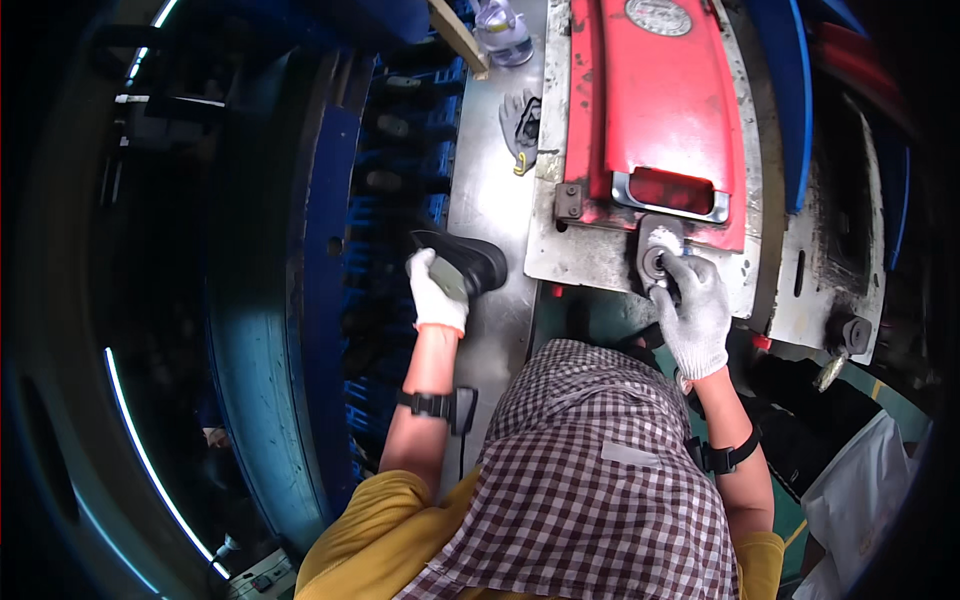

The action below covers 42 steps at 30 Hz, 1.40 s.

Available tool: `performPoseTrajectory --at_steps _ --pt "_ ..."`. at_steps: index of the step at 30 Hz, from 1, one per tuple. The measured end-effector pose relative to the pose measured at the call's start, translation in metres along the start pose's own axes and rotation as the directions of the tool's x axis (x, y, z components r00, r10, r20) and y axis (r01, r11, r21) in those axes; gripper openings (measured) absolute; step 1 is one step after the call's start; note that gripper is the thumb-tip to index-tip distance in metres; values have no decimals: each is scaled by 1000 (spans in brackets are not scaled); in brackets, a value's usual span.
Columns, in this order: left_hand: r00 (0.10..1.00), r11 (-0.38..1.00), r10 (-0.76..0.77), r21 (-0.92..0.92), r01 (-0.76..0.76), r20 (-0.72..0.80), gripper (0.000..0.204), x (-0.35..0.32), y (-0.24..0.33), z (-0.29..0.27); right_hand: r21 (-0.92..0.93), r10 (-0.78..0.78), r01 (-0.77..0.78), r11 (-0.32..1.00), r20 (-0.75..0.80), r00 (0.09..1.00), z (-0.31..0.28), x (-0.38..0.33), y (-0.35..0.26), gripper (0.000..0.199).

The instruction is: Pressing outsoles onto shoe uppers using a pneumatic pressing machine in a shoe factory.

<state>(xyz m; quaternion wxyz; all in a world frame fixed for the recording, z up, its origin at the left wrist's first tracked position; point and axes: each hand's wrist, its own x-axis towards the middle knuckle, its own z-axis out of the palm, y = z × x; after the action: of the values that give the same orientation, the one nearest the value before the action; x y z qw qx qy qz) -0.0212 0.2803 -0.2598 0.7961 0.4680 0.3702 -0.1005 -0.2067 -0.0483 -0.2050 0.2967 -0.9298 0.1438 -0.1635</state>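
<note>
My left hand [438, 292], in a white glove with an orange cuff, grips a black shoe [478, 262] with a grey-green patch facing me. The shoe is held over the left side of the metal table. My right hand [694, 312], in a greyish-white glove, has its fingers closed at a round metal knob [656, 262] on a dark bracket. That bracket sits at the front of a red machine cover [672, 95], just below a metal-rimmed handle opening [672, 192]. The palm side of the right hand is hidden.
A grey glove [520, 125] lies on the metal table [490, 150], near a clear bottle [503, 35]. Left of it stand blue racks [385, 215] holding several dark items. A second machine plate [830, 240] with a bolt [850, 332] is at the right, beyond a blue panel [788, 110].
</note>
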Motion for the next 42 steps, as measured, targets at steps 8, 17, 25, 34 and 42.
performPoseTrajectory --at_steps 8,17,25,34,42 --pt "977 987 51 157 -18 -207 19 218 47 -103 -214 -65 60 975 -15 998 16 -4 -6 46" --pt "753 443 581 896 24 -308 66 257 75 -112 -249 -27 18 968 -33 999 24 -6 -5 47" --pt "256 820 497 545 175 -829 74 199 43 -232 -284 -54 40 958 -41 998 26 -7 -3 46" --pt "841 902 -74 324 286 -536 55 258 70 -307 -278 -63 52 959 -29 998 25 -8 3 45" --pt "942 979 121 -122 -166 -313 35 152 30 -304 -232 0 0 973 4 1000 19 -8 -1 45"
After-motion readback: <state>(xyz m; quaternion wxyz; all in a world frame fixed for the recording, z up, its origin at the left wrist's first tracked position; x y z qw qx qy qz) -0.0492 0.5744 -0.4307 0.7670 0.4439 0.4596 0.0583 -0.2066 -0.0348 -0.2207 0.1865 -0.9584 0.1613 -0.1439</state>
